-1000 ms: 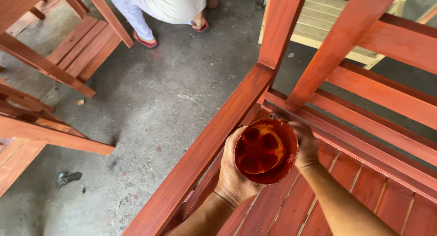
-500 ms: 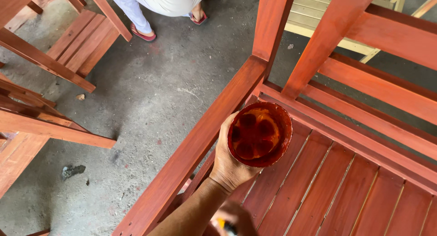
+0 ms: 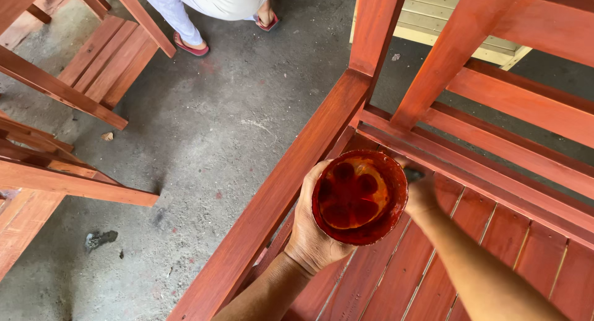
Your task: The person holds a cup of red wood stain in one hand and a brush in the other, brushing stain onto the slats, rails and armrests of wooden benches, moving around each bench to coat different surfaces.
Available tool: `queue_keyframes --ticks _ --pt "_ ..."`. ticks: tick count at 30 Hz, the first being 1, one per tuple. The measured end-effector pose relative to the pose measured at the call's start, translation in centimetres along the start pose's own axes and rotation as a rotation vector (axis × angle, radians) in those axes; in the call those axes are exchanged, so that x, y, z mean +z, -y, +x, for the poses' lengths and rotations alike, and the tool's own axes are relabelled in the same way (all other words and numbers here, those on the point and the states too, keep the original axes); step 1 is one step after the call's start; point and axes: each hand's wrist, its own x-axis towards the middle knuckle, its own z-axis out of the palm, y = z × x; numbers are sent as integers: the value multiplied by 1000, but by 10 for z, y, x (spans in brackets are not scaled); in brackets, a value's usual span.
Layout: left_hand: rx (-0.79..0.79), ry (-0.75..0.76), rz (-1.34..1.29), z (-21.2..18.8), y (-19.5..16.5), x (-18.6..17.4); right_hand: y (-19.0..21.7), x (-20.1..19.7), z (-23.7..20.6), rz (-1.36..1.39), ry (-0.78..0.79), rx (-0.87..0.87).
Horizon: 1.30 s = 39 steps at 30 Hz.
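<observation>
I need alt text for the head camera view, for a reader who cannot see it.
A left hand holds a round cup of red-brown stain over a red-stained wooden bench, while the right hand reaches to the slats behind it. Another person's feet in sandals stand on the concrete floor.

Right hand (image 3: 421, 194) half hidden behind stain cup (image 3: 359, 197)

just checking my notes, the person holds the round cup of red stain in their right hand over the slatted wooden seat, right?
Not quite: it is the left hand that holds the round cup of red stain, as the head view shows. The rest stands: the cup is over the slatted wooden seat. The right hand reaches past the cup to the slats, partly hidden behind it.
</observation>
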Motion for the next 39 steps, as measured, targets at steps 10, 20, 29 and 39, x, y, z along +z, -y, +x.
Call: queue_keyframes --ticks 10,20,29,39 --pt "105 -20 189 10 1 3 16 14 -98 -1355 38 130" --pt "4 48 53 6 5 14 -48 57 -262 -404 619 425" --pt "-29 77 80 4 7 5 37 -36 -79 -1043 133 55" --pt "26 70 24 15 7 23 62 -44 -67 -1177 -65 -118"
